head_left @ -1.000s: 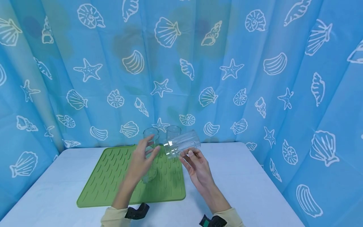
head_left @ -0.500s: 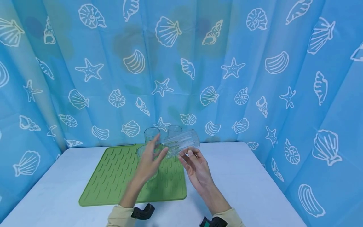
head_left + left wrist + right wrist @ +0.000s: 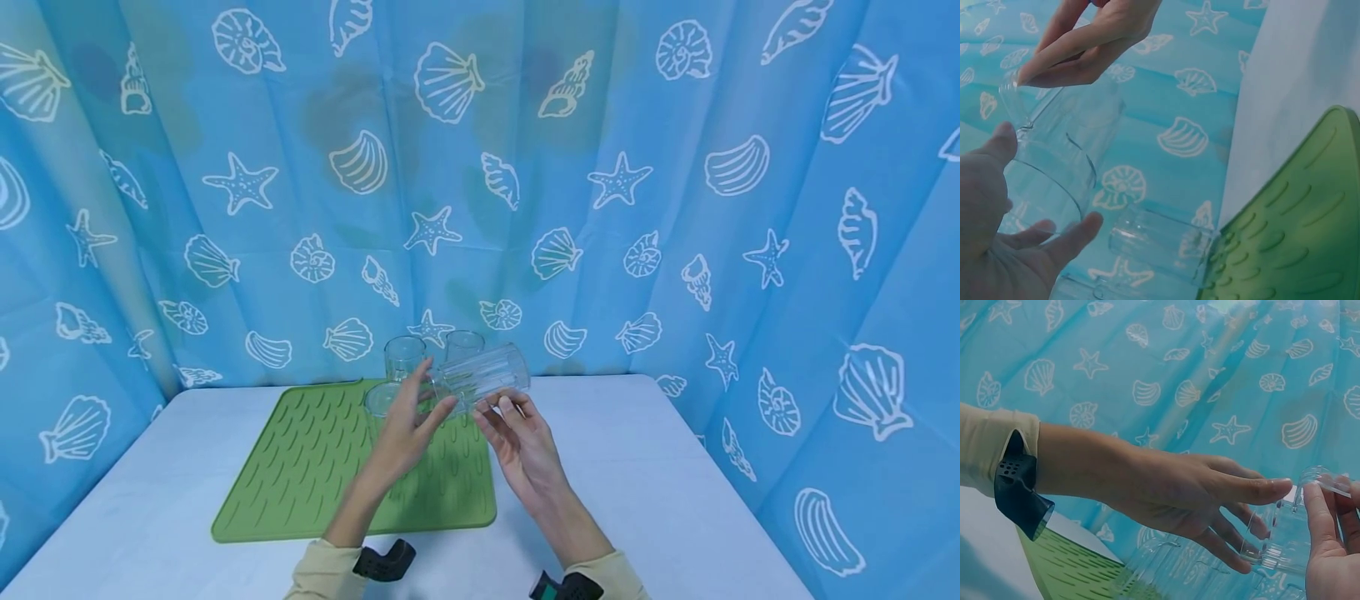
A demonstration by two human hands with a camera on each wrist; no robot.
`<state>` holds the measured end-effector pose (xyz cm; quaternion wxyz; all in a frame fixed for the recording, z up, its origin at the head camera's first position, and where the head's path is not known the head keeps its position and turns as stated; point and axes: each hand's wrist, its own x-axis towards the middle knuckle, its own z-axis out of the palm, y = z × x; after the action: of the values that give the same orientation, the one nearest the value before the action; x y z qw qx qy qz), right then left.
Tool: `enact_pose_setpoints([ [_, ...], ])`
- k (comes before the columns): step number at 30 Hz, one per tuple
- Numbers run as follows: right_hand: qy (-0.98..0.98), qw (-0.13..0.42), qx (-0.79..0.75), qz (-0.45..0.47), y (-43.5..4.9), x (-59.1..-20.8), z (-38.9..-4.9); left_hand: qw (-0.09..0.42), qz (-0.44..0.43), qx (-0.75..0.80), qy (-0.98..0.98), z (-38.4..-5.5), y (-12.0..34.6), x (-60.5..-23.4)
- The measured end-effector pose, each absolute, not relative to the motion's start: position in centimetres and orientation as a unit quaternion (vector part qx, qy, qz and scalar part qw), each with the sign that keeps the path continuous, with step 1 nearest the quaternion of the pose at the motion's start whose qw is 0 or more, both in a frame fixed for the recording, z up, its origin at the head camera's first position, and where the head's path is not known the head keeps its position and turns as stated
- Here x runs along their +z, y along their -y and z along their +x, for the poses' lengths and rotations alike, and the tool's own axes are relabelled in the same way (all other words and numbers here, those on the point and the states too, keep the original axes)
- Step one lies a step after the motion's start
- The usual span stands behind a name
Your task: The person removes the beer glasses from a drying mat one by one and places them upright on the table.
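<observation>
A clear glass mug (image 3: 487,375) is held tilted nearly on its side above the mat's right rear part. My right hand (image 3: 528,450) pinches its handle (image 3: 1015,100) between thumb and fingers, as the left wrist view shows. Around the mug's other end, my left hand (image 3: 405,425) has its thumb and fingers spread and fairly straight. Whether its fingertips touch the glass, I cannot tell. Behind and beside the left hand, more clear glasses stand on the green mat: one glass (image 3: 397,350) at the back, another glass (image 3: 459,342) to its right, and a nearer glass (image 3: 375,402) partly hidden.
The green ridged mat (image 3: 277,483) lies on a white-covered table (image 3: 637,467). A blue shell-patterned curtain (image 3: 480,192) hangs close behind the table and along both sides. Each wrist wears a black device (image 3: 384,561) over a beige sleeve.
My left hand has moved right and slightly forward, up to the mug's end. The right hand keeps hold of the mug in nearly the same place.
</observation>
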<state>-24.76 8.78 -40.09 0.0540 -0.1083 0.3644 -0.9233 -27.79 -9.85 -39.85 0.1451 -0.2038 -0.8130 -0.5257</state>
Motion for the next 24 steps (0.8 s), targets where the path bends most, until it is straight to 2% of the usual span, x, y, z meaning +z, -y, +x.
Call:
enact_pose_setpoints([
  [10,-0.431,0.054,-0.893,-0.119,-9.5,-39.9,-24.9,0.15,-0.198,-0.523,0.815,-27.7,9.8,-39.6],
  [17,-0.579,0.058,-0.8,-0.148,-10.9,-39.6,-25.3,0.167,-0.21,-0.52,0.811,-27.5,10.2,-39.1],
  [20,-0.662,0.041,-0.733,-0.151,-11.3,-39.5,-25.5,0.174,-0.211,-0.516,0.812,-27.4,10.3,-38.9],
  [24,-0.736,-0.012,-0.661,-0.148,-11.8,-39.3,-25.6,0.182,-0.217,-0.513,0.81,-27.3,10.5,-38.8],
])
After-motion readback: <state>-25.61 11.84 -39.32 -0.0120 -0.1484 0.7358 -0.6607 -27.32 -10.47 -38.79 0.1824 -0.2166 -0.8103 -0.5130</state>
